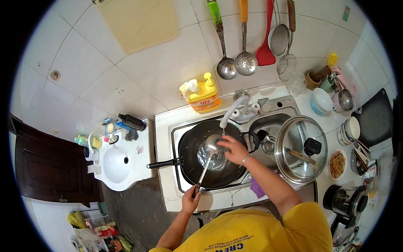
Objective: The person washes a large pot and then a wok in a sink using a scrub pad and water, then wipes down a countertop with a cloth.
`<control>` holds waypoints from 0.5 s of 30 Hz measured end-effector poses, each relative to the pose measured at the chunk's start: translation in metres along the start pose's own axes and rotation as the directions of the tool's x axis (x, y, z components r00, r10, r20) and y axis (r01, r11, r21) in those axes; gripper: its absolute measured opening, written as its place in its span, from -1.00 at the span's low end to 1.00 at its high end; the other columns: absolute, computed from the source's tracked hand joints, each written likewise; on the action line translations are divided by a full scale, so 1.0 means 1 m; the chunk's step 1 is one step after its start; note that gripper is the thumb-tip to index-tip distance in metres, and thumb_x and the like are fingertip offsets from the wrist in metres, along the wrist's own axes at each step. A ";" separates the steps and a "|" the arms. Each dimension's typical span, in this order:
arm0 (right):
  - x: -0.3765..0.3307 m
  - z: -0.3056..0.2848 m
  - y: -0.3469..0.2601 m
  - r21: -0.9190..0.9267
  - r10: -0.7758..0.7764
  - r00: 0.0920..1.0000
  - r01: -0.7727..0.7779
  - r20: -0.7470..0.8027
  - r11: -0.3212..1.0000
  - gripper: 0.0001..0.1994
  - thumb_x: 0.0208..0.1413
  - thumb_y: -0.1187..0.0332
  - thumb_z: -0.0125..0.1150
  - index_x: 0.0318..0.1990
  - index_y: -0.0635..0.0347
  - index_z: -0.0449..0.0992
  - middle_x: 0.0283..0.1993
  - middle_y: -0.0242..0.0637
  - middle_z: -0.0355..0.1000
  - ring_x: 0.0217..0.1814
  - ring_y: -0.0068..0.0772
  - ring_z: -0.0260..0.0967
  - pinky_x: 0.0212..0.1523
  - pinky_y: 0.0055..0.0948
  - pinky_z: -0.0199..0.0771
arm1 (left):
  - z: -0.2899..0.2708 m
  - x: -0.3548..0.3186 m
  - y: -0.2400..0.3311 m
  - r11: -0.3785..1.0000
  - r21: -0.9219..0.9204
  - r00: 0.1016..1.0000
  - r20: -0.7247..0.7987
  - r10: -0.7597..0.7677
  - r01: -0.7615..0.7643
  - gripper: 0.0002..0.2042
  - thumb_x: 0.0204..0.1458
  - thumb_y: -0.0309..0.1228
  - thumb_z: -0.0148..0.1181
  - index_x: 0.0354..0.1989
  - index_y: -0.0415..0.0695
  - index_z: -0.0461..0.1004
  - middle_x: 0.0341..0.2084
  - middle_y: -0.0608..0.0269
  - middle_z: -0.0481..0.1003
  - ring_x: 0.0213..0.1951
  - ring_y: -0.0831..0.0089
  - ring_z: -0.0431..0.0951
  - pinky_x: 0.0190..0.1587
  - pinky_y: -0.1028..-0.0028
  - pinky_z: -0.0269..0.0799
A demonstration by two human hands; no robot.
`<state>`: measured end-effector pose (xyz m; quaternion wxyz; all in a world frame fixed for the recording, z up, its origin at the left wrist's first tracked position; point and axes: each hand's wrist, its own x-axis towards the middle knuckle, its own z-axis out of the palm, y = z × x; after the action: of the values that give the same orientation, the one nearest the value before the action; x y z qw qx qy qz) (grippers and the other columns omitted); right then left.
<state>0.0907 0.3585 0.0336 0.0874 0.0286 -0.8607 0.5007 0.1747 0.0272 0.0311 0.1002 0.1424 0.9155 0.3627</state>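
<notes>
A large black wok [230,175] sits in the left basin under a white faucet [230,115], with some water in its bottom. My left hand [191,203], at the near rim, is closed around the dark handle end of a metal ladle [205,170]. The ladle's round bowl lies over the middle of the wok, below the spout. My right hand [233,150] is over the wok's right half with fingers stretched toward that bowl. Whether the fingertips touch it is hard to tell. The wok's long handle points left, past the sink edge.
Right of the wok, a glass lid [301,166] covers part of the right basin [273,126]. Behind stands a yellow pump bottle [204,98]. Bowls [322,101], a plate of food [337,164] and a glass jug [344,200] crowd the right counter. A washbasin [118,161] is at left.
</notes>
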 end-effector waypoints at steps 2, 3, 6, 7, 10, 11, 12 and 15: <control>0.004 0.006 0.039 0.023 0.244 0.965 -0.242 -0.096 0.970 -0.56 -0.21 0.49 0.07 -0.03 0.13 0.43 0.07 -0.10 0.28 0.08 -0.07 0.26 0.12 -0.34 0.24 | -0.002 -0.001 0.005 0.996 -0.086 0.999 0.031 -0.033 0.036 -0.62 -0.09 -0.43 0.21 -0.04 -0.19 0.38 -0.30 0.06 0.48 -0.27 0.27 0.51 -0.22 0.41 0.41; 0.005 -0.007 0.046 0.025 0.306 0.951 -0.305 -0.040 0.952 -0.56 -0.21 0.49 0.06 -0.03 0.13 0.43 0.07 -0.09 0.28 0.08 -0.08 0.26 0.13 -0.35 0.24 | -0.005 -0.004 0.011 0.990 -0.132 0.998 0.045 -0.045 0.051 -0.61 -0.09 -0.45 0.21 -0.02 -0.20 0.37 -0.27 0.07 0.48 -0.25 0.33 0.50 -0.20 0.44 0.40; -0.002 -0.023 0.036 0.134 0.280 0.955 -0.266 -0.101 0.955 -0.57 -0.20 0.49 0.06 -0.04 0.12 0.44 0.08 -0.09 0.27 0.10 -0.09 0.25 0.13 -0.37 0.23 | 0.000 -0.006 0.004 0.979 -0.200 0.999 0.037 -0.040 0.046 -0.60 -0.08 -0.47 0.21 -0.02 -0.26 0.36 -0.27 0.11 0.48 -0.26 0.42 0.48 -0.18 0.48 0.38; -0.007 -0.028 0.029 0.179 0.237 0.958 -0.208 -0.162 0.962 -0.57 -0.20 0.49 0.06 -0.05 0.12 0.44 0.08 -0.09 0.27 0.10 -0.09 0.25 0.13 -0.37 0.23 | 0.004 -0.004 0.002 0.972 -0.230 0.998 0.023 -0.051 0.055 -0.61 -0.08 -0.47 0.21 -0.02 -0.25 0.37 -0.29 0.09 0.49 -0.27 0.39 0.50 -0.19 0.48 0.39; -0.020 -0.010 -0.012 0.090 0.000 0.987 0.015 -0.161 0.996 -0.57 -0.20 0.48 0.07 -0.05 0.10 0.45 0.09 -0.10 0.26 0.13 -0.09 0.23 0.13 -0.37 0.21 | 0.005 0.003 0.014 0.965 -0.237 0.993 0.049 -0.105 0.114 -0.61 -0.08 -0.45 0.20 -0.03 -0.25 0.38 -0.30 0.10 0.50 -0.29 0.42 0.49 -0.19 0.50 0.39; -0.022 -0.004 -0.023 0.109 -0.019 0.995 0.030 -0.097 0.994 -0.55 -0.20 0.48 0.07 -0.02 0.07 0.43 0.09 -0.12 0.26 0.14 -0.07 0.21 0.15 -0.34 0.20 | 0.006 0.002 0.014 0.958 -0.246 0.989 0.067 -0.132 0.145 -0.61 -0.07 -0.45 0.20 -0.03 -0.26 0.37 -0.31 0.11 0.50 -0.29 0.44 0.49 -0.19 0.49 0.39; -0.020 -0.001 -0.021 0.093 0.009 0.998 -0.003 -0.064 0.996 -0.53 -0.19 0.44 0.08 0.01 0.09 0.40 0.11 -0.09 0.25 0.15 -0.07 0.20 0.15 -0.34 0.19 | 0.007 0.000 0.014 0.951 -0.254 0.984 0.082 -0.161 0.177 -0.61 -0.07 -0.45 0.20 -0.03 -0.26 0.37 -0.31 0.13 0.51 -0.29 0.45 0.48 -0.19 0.49 0.38; -0.008 0.001 0.040 0.074 0.427 0.904 -0.426 0.001 0.902 -0.51 -0.15 0.35 0.09 0.05 0.20 0.35 0.04 0.00 0.31 0.10 -0.06 0.25 0.12 -0.33 0.23 | 0.000 -0.006 0.011 0.822 -0.451 0.934 0.250 -0.256 0.347 -0.64 -0.02 -0.47 0.17 -0.01 -0.23 0.37 -0.45 0.25 0.46 -0.47 0.61 0.39 -0.40 0.61 0.30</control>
<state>0.0930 0.3770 -0.0024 -0.0187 -0.1611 -0.8268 0.5385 0.1829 0.0328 0.0391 0.2706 -0.0027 0.7921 0.5471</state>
